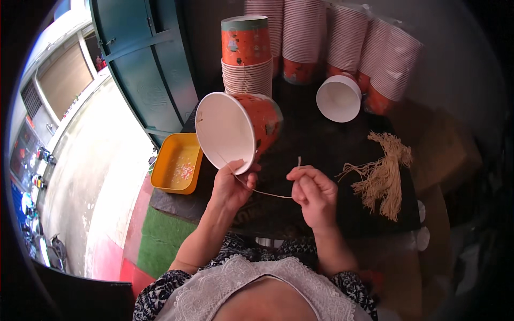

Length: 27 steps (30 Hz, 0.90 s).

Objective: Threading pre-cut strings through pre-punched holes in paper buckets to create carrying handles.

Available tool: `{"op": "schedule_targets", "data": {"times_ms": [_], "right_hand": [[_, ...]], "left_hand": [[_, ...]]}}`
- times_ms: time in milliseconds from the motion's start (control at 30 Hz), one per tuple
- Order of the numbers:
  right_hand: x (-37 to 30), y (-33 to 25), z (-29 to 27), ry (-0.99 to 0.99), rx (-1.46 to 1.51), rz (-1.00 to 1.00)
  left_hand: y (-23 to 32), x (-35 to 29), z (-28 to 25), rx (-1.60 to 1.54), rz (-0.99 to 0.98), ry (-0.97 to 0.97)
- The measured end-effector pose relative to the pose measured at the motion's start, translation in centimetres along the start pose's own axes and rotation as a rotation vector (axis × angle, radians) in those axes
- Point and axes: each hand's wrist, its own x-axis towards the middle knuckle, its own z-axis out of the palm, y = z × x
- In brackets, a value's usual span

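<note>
An orange patterned paper bucket [225, 131] with a white inside is tipped on its side, its mouth turned toward me. My left hand [234, 184] grips its lower rim, the thumb over the edge. A thin beige cord [273, 195] runs from the bucket's rim by that hand across to my right hand [313, 192]. The fingers of my right hand are pinched on the cord, and a short end sticks up above them. On the bucket's far left wall a small bit of cord or knot shows. To the right lies a bundle of beige cords [388, 174] on the dark table.
Behind the held bucket rises a stack of nested orange buckets [246, 77]. Wrapped bucket stacks [302, 37] line the back, with a loose bucket [339, 99] before them. At left sits a yellow tray [176, 163] holding small pale and pink bits. A green door [144, 59] stands beyond.
</note>
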Motion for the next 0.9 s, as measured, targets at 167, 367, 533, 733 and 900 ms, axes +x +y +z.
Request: {"op": "schedule_targets", "data": {"times_ms": [167,367,533,733,900], "right_hand": [[-0.4,0.2,1.3,0.030,-0.173,-0.005],[-0.3,0.3,2.4,0.063,-0.216,-0.067],[-0.3,0.2,2.8,0.029,-0.191,-0.083],[-0.6,-0.2,2.7,-0.019,-0.133,-0.089],[-0.5,0.1,3.1,-0.042,-0.139,-0.145]], "left_hand": [[-0.4,-0.3,0.1,-0.049,-0.075,-0.061],[-0.8,-0.7,0.3,-0.002,-0.118,-0.065],[-1.0,-1.0,0.2,0.068,-0.106,-0.097],[-0.9,-1.3,0.2,0.099,-0.169,-0.100],[-1.1,-1.7,0.6,0.099,-0.192,-0.069]]}}
